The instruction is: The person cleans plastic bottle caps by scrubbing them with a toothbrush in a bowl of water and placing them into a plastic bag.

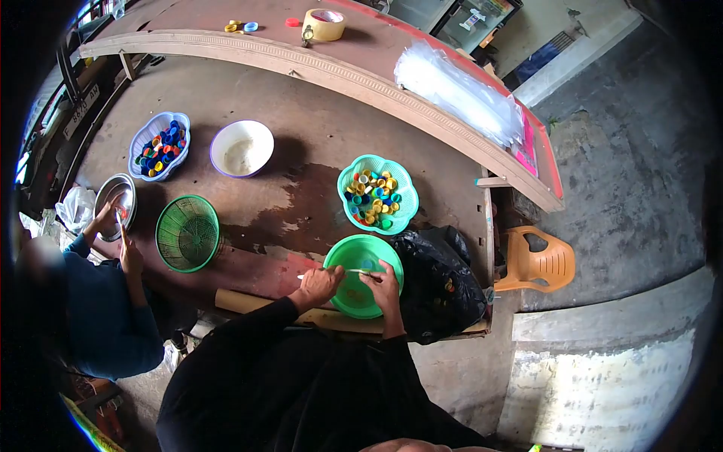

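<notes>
Over a green basin (348, 295) at the table's front edge, both my hands are close together. My left hand (319, 288) is closed round a thin tool, perhaps a knife, whose pale end sticks out to its left and whose thin part reaches right. In the fingers of my right hand (384, 285) is a small object, too small to name, at the tool's tip. Just behind the basin stands a turquoise scalloped bowl (407, 197) of coloured bottle caps. A black plastic bag (444, 286) lies to the right of the basin.
On the left a co-worker (105, 309) holds small things over a metal bowl (124, 184). Nearby are a green strainer basket (188, 233), a white bowl (242, 149) and a lilac bowl (183, 124) of caps. A raised shelf (271, 49) runs behind; an orange chair (553, 260) stands right.
</notes>
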`<action>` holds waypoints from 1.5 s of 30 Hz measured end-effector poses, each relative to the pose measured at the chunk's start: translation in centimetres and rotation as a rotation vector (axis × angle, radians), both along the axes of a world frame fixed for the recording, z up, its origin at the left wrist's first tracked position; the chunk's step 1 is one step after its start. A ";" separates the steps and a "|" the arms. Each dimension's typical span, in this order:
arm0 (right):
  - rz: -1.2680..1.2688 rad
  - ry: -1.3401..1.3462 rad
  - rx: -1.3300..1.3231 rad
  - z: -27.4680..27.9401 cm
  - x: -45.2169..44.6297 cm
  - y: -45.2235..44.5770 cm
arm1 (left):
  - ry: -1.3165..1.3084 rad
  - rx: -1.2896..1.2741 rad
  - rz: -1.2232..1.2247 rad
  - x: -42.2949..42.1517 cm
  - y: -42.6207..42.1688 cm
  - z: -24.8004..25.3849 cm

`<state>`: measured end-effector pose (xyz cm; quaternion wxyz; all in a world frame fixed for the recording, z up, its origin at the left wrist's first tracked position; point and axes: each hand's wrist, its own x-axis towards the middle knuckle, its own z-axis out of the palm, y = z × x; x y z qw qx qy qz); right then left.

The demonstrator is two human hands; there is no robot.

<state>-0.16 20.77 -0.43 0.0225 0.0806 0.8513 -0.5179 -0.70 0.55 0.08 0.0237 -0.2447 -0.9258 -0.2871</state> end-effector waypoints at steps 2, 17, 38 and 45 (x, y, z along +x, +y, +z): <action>-0.015 0.025 -0.030 -1.2 0.4 -0.1 | -0.060 -0.086 0.015 -0.5 -0.5 -0.5; -0.059 0.008 0.034 1.0 0.0 -0.3 | -0.104 -0.040 0.042 -0.4 -0.5 -0.2; 0.056 0.047 0.104 0.2 -0.7 -0.3 | -0.073 -0.060 0.017 -0.5 -0.6 -0.7; 0.013 0.041 0.090 2.6 -0.7 -0.2 | -0.058 -0.052 0.002 -1.0 0.2 0.5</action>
